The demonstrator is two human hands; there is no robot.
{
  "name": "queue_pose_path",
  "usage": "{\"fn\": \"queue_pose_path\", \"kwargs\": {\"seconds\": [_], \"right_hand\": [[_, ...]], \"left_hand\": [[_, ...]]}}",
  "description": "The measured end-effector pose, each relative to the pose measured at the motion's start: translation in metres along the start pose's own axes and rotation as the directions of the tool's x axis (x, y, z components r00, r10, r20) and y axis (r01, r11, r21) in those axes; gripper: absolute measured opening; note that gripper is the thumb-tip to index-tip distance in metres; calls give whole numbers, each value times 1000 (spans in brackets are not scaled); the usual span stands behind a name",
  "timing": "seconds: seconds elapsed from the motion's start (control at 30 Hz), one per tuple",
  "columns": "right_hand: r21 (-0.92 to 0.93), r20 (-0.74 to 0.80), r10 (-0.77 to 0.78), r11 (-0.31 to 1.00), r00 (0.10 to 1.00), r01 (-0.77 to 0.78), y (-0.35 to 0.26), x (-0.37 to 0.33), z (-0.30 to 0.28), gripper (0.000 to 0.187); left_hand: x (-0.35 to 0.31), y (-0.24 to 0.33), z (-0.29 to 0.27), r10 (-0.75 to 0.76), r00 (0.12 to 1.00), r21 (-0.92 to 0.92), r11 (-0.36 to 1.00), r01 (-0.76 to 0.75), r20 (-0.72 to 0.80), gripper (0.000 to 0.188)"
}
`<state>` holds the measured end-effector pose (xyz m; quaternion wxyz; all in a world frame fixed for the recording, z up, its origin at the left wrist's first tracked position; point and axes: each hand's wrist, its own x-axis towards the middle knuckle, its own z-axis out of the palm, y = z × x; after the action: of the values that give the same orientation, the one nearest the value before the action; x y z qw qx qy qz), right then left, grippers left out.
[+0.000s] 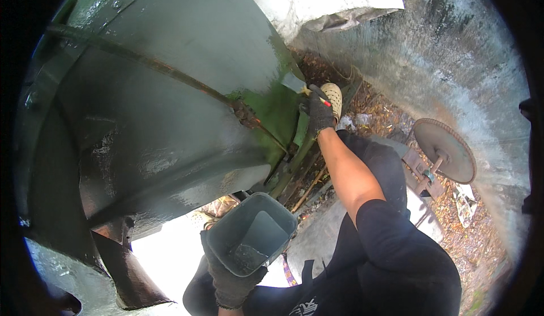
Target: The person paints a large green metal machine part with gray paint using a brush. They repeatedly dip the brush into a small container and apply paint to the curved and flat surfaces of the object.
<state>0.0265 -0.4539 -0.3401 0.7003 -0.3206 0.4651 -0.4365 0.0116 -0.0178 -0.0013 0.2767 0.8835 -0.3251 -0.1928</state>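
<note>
The tub (233,225) hides part of the left hand (232,280), whose forearm (230,312) the lower edge cuts off. The right hand (319,113) covers part of the brush (295,83).

- The right hand (318,111) wears a dark charcoal glove of knitted-looking fabric, its cuff edge slightly ragged at the wrist.
- The left hand (231,286) wears a matching dark glove, with a ribbed-looking, uneven cuff.
- A black short-sleeved shirt (408,265) covers the torso; its plain right sleeve (382,221) ends near the elbow, leaving the forearm bare.
- A white printed graphic (304,306) marks the shirt front.
- Dark trousers (381,156) cover the legs.
- A cream clog (333,96) has round perforations.
</note>
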Motion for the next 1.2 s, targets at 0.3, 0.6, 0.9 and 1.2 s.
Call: {"fn": "queue_pose_path", "kwargs": {"seconds": [0.3,0.6,0.9,1.2], "right_hand": [[-582,147,-381,713,913,391,-175,-46,92,30],[130,328,-531,845,781,519,-206,5,76,39],[124,245,-193,978,950,167,2,53,3,46],[-333,-185,-210,933,960,140,-69,14,20,26]], "left_hand": [[3,13,1,25,1000,-3,1000,-25,-12,136],[1,-2,1,26,1000,15,1000,-26,9,136],[14,20,6,-1,1000,52,999,0,13,131],[16,49,6,47,997,143,989,-39,-56,125]]}}
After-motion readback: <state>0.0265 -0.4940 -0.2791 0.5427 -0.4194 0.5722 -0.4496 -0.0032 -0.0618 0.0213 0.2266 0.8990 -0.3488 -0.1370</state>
